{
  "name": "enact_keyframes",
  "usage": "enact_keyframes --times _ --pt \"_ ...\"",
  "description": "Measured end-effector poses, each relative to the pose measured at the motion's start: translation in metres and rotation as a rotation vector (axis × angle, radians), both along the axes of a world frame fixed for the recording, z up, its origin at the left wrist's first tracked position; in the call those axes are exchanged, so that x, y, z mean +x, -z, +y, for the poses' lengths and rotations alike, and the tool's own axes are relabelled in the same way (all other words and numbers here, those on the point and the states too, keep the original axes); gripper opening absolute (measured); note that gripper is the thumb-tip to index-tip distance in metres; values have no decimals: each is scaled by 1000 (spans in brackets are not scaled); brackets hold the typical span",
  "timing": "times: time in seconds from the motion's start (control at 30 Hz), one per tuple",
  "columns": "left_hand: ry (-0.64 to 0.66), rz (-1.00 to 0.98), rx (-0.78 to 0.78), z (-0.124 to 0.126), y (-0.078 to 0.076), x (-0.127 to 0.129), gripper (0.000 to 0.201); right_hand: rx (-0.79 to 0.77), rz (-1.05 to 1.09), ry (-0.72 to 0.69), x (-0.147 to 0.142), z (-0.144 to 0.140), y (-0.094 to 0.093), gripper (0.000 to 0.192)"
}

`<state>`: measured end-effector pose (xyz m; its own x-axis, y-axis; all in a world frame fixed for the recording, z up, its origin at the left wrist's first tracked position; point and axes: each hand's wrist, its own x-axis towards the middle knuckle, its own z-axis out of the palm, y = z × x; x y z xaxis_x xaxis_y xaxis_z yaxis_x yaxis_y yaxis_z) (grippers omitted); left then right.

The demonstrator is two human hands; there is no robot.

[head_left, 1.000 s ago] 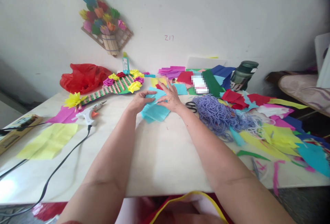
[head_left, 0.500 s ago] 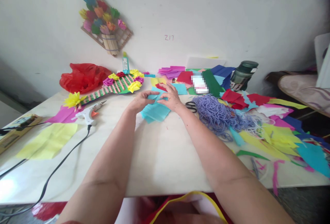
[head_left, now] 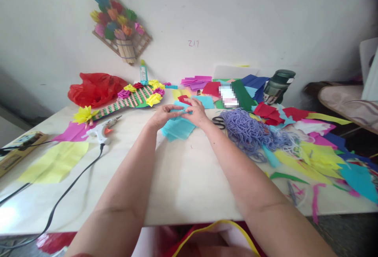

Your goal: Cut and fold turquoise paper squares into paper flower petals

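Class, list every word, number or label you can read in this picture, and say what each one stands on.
"217": small reddish handwriting on the white wall.
Glue bottle label: too small to read.
Dark green jar label: too small to read.
Pixelated patch among the papers: blurred, unreadable.
Turquoise paper under the left hand and right hand: no writing.

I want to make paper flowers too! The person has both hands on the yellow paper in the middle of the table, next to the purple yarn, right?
Not quite. The head view shows the left hand and right hand on light blue paper, not yellow. It does lie mid-table beside the purple yarn.
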<state>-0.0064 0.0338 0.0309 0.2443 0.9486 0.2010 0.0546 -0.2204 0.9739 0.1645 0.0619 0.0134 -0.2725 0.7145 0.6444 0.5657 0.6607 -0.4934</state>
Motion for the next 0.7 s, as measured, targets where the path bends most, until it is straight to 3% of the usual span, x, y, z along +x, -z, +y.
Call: enact_keyframes --times 0.33,0.53,0.7 --pt "-149 9 86 6 6 4 33 -126 46 -8 -1 -5 -6 11" --pt "-191 -58 74 6 6 0 36 -155 306 -63 12 0 -10 23" --pt "-189 -95 60 5 4 -2 37 -151 388 -42 22 1 -11 17"
